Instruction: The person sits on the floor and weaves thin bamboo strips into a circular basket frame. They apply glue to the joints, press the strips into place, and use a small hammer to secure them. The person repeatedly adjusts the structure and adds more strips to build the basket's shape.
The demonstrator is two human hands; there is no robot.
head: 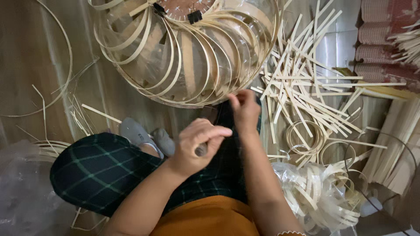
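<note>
A wooden floor [26, 57] lies under everything. The left hand [199, 146] curls tight around a small tool handle [201, 150]; the right hand [244, 109] pinches at the bamboo-strip frame [188, 52] just above it. Loose bamboo strips [306, 91] scatter to the right.

I log a scatter of loose bamboo strips [302, 87] lying criss-cross on the floor [26, 52] toward its right side. Small coiled bamboo rings [304, 137] sit just below that scatter. A clear plastic bag of curled strips [319, 192] lies near the lower right corner. I note a red woven mat [380, 39] at the upper right corner, and a crumpled plastic sheet [22, 192] at the lower left.
</note>
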